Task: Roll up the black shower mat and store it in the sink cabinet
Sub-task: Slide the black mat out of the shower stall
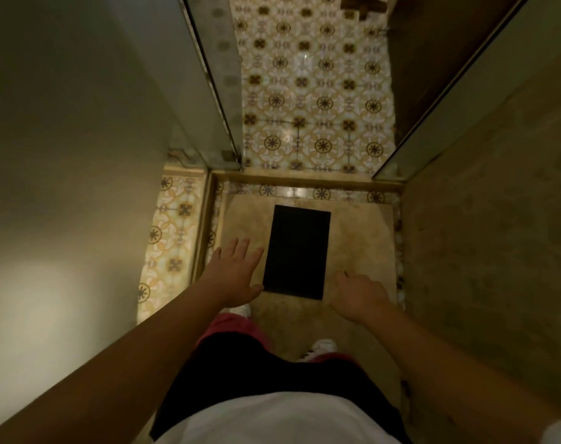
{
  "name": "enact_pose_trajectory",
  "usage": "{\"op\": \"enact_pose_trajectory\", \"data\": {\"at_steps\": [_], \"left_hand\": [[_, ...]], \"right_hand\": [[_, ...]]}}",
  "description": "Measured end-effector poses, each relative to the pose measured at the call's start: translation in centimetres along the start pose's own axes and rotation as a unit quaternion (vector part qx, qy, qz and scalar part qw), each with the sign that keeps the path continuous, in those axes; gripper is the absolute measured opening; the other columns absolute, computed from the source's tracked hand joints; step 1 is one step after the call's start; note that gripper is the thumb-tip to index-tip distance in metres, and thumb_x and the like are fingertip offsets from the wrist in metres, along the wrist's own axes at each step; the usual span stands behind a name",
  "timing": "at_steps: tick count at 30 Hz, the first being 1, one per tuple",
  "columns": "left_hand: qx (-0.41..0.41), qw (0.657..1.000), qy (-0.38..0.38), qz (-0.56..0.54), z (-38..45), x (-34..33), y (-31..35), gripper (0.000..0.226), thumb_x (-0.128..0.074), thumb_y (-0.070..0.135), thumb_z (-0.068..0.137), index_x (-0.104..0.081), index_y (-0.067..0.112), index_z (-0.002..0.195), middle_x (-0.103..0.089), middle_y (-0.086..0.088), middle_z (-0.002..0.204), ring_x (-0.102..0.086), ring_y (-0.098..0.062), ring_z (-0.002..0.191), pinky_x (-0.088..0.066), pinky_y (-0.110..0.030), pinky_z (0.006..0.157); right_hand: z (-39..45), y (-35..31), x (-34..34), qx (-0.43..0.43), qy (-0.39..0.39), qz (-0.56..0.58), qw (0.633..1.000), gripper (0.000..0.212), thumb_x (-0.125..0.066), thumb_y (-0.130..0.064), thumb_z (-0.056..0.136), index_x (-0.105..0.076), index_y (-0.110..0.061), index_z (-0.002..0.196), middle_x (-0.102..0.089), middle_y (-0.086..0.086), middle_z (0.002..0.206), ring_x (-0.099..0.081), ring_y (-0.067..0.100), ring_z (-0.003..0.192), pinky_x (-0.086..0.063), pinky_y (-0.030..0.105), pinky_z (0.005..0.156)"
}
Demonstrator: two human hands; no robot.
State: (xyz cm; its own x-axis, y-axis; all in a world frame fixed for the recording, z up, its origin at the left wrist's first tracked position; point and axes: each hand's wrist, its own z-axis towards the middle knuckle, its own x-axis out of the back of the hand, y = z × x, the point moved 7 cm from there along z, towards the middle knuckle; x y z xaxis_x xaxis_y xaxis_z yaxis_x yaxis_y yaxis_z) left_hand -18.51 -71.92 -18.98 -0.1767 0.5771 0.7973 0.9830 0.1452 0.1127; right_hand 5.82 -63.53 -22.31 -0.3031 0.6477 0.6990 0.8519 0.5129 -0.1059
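The black shower mat (296,251) lies flat and unrolled on the beige floor of the shower stall, straight ahead of my feet. My left hand (237,270) hovers above the floor just left of the mat's near left corner, fingers spread and holding nothing. On the other side, my right hand (359,293) hangs beside the mat's near right corner with fingers loosely curled downward, empty. Both hands are above the mat, not touching it. No sink cabinet is in view.
A glass shower panel (208,91) stands at the left and another glass panel (449,91) at the right of the stall opening. A raised threshold (304,181) separates the stall from the patterned tile floor (314,91). Plain walls close in on both sides.
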Motion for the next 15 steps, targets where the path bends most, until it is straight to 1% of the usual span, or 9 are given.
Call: {"op": "enact_pose_trajectory", "data": {"at_steps": [3, 5, 7, 9, 11, 13, 15], "left_hand": [[-0.004, 1.0, -0.007, 0.007, 2.3, -1.5, 0.3, 0.088, -0.041, 0.065, 0.084, -0.001, 0.027, 0.152, 0.0, -0.012, 0.162, 0.003, -0.034, 0.147, -0.012, -0.055, 0.115], [-0.021, 1.0, -0.013, 0.003, 4.6, -2.9, 0.4, 0.088, -0.041, 0.066, 0.084, -0.001, 0.027, 0.152, -0.001, -0.011, 0.162, 0.002, -0.033, 0.147, -0.011, -0.055, 0.115], [-0.044, 0.999, -0.019, 0.009, 7.6, -4.8, 0.1, 0.088, -0.043, 0.064, 0.084, -0.003, 0.027, 0.152, -0.003, -0.009, 0.162, -0.002, -0.032, 0.147, -0.012, -0.055, 0.114], [-0.063, 0.998, -0.023, 0.019, 11.7, -7.4, -0.7, 0.088, -0.046, 0.063, 0.084, -0.005, 0.025, 0.152, -0.007, -0.008, 0.162, -0.007, -0.032, 0.147, -0.017, -0.054, 0.113], [-0.061, 0.997, -0.028, 0.023, 16.4, -10.2, -2.0, 0.088, -0.049, 0.062, 0.084, -0.008, 0.024, 0.152, -0.011, -0.008, 0.161, -0.011, -0.032, 0.146, -0.021, -0.052, 0.112], [-0.058, 0.997, -0.037, 0.025, 21.3, -13.6, -3.3, 0.089, -0.052, 0.062, 0.083, -0.009, 0.024, 0.152, -0.014, -0.009, 0.16, -0.014, -0.032, 0.145, -0.023, -0.052, 0.112], [-0.075, 0.996, -0.048, 0.032, 26.0, -17.8, -4.2, 0.09, -0.054, 0.061, 0.083, -0.01, 0.023, 0.152, -0.02, -0.01, 0.158, -0.018, -0.033, 0.144, -0.026, -0.051, 0.112]], "right_hand": [[1.8, 0.7, -1.7, 0.0, -0.008, 0.0, 1.0, 0.051, -0.039, -0.056, 0.081, -0.041, -0.024, 0.122, -0.057, 0.006, 0.113, -0.055, 0.025, 0.094, -0.034, 0.036, 0.065], [3.7, 1.0, -3.6, -0.006, -0.023, 0.019, 1.0, 0.051, -0.039, -0.055, 0.082, -0.041, -0.024, 0.122, -0.057, 0.005, 0.114, -0.054, 0.025, 0.095, -0.035, 0.036, 0.066], [6.4, 1.3, -6.0, -0.022, -0.032, 0.039, 0.998, 0.051, -0.042, -0.053, 0.082, -0.04, -0.024, 0.124, -0.056, 0.005, 0.118, -0.054, 0.026, 0.099, -0.037, 0.036, 0.069], [9.9, 1.9, -8.9, -0.035, -0.04, 0.054, 0.997, 0.058, -0.044, -0.054, 0.082, -0.036, -0.025, 0.132, -0.053, 0.006, 0.122, -0.053, 0.028, 0.104, -0.043, 0.039, 0.078], [14.1, 2.6, -12.1, -0.04, -0.046, 0.066, 0.996, 0.065, -0.047, -0.056, 0.081, -0.033, -0.025, 0.136, -0.053, 0.007, 0.122, -0.054, 0.028, 0.103, -0.046, 0.042, 0.082], [18.7, 3.1, -15.6, -0.043, -0.05, 0.078, 0.995, 0.067, -0.05, -0.056, 0.081, -0.033, -0.025, 0.138, -0.053, 0.007, 0.124, -0.054, 0.028, 0.104, -0.048, 0.042, 0.082], [23.4, 3.5, -19.4, -0.044, -0.052, 0.094, 0.993, 0.068, -0.051, -0.056, 0.08, -0.033, -0.024, 0.137, -0.054, 0.008, 0.124, -0.055, 0.027, 0.103, -0.05, 0.04, 0.078]]}}
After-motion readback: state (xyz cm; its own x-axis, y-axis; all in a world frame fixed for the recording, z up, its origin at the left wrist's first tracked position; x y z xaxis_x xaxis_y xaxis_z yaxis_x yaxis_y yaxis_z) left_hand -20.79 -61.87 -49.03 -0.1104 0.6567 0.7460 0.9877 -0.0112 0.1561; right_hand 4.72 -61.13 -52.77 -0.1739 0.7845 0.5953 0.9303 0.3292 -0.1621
